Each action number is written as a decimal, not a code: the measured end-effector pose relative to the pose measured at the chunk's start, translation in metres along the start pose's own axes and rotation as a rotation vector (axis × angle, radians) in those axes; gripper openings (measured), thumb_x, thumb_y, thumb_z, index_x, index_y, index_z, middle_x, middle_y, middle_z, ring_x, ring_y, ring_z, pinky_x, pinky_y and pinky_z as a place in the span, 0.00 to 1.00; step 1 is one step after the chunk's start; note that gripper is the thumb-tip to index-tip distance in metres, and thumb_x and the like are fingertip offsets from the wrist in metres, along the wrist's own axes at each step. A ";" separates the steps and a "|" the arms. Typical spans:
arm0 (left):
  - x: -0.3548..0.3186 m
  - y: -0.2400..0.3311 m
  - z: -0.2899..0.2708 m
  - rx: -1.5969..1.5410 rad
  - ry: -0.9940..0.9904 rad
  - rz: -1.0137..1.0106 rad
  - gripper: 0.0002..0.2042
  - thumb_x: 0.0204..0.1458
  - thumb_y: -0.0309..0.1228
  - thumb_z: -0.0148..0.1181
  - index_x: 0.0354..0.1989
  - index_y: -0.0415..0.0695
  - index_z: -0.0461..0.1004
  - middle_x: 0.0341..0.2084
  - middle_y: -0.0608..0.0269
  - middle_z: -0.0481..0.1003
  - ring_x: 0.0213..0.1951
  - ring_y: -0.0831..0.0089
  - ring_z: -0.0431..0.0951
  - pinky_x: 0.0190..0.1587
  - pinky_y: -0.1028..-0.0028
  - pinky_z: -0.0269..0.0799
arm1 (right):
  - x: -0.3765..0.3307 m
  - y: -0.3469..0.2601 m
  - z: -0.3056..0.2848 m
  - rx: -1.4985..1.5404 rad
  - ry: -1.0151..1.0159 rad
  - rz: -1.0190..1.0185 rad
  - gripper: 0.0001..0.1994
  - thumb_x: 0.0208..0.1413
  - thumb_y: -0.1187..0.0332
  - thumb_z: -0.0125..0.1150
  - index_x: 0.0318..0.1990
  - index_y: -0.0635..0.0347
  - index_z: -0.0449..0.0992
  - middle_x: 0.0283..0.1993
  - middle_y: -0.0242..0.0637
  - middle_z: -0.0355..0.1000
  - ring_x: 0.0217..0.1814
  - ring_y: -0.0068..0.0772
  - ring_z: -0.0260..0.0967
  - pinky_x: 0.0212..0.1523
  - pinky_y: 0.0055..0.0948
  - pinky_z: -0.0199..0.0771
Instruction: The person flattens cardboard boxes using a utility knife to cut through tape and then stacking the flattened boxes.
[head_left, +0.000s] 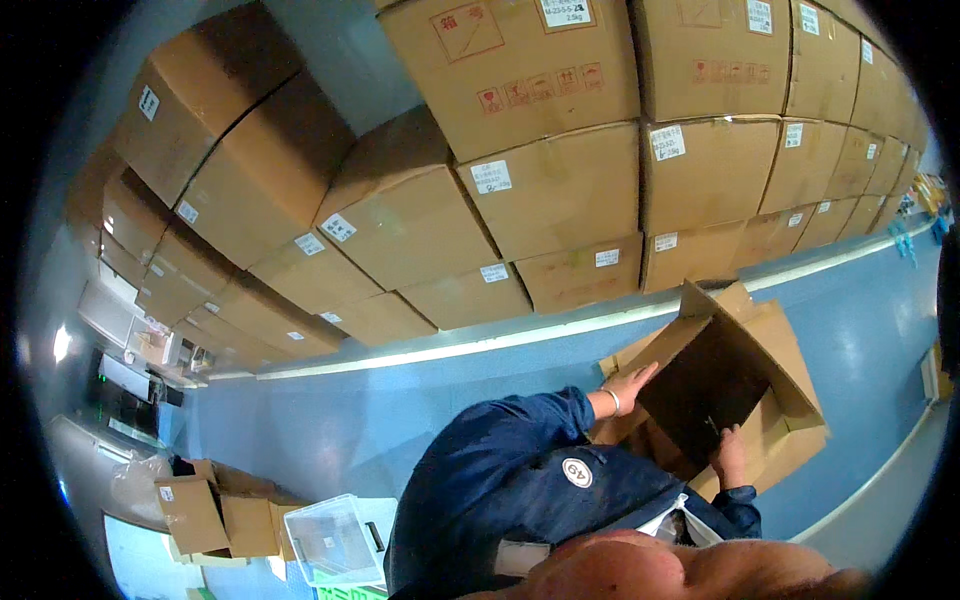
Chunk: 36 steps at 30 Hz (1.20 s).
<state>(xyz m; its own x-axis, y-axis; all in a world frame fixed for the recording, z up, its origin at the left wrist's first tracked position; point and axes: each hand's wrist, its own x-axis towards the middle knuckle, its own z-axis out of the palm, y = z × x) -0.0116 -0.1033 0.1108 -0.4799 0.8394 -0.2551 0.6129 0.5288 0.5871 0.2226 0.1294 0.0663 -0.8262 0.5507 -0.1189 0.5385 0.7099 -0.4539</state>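
An opened brown cardboard box (790, 375) stands on the floor in front of me, its flaps spread outward and its inside dark. My left hand (628, 389) lies against the left side of the box, fingers stretched toward the opening; a light band circles that wrist. At the near right edge, my right hand (731, 456) has its fingers curled on the cardboard. A tiny pale spot shows beside these fingers, too small to name. Dark blue sleeves cover both forearms. The bottom of the box is too dark to make out.
Stacked closed cartons (545, 205) with white labels line the wall ahead and to the left. A pale rail (480, 345) runs along their base above the blue floor (330, 420). Behind on the left are a clear plastic bin (335, 540) and opened cartons (250, 520).
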 end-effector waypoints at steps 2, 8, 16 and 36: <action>-0.018 -0.001 0.019 0.013 0.004 -0.095 0.46 0.39 0.14 0.49 0.67 0.55 0.32 0.64 0.49 0.49 0.58 0.49 0.60 0.54 0.62 0.61 | 0.005 0.003 0.003 0.010 -0.020 -0.004 0.13 0.35 0.79 0.57 0.33 0.65 0.68 0.44 0.53 0.62 0.47 0.58 0.62 0.45 0.45 0.68; -0.035 -0.029 -0.019 -0.197 -0.231 -0.092 0.48 0.38 0.11 0.45 0.67 0.60 0.30 0.64 0.47 0.46 0.63 0.51 0.53 0.61 0.64 0.57 | -0.025 0.037 -0.039 0.317 0.226 -0.185 0.31 0.29 0.83 0.52 0.51 0.64 0.62 0.53 0.51 0.58 0.58 0.52 0.55 0.59 0.37 0.54; -0.029 -0.060 -0.045 -0.087 -0.321 0.182 0.47 0.36 0.11 0.43 0.67 0.55 0.31 0.64 0.49 0.49 0.63 0.56 0.54 0.62 0.67 0.55 | -0.111 0.052 -0.080 0.833 0.737 0.101 0.29 0.48 0.64 0.56 0.57 0.64 0.57 0.55 0.48 0.57 0.60 0.45 0.54 0.59 0.39 0.56; -0.029 0.003 -0.091 -0.083 -0.484 0.438 0.43 0.36 0.15 0.43 0.66 0.42 0.37 0.65 0.48 0.44 0.67 0.56 0.43 0.65 0.70 0.43 | -0.217 0.099 -0.080 0.837 0.543 0.827 0.12 0.45 0.68 0.54 0.37 0.66 0.72 0.29 0.33 0.71 0.31 0.24 0.66 0.33 0.25 0.66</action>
<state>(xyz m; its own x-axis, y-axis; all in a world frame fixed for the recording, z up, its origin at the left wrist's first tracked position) -0.0526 -0.1376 0.1895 0.1518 0.9466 -0.2844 0.6273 0.1301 0.7678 0.4683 0.1151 0.1176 -0.0211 0.9381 -0.3456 0.4245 -0.3046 -0.8526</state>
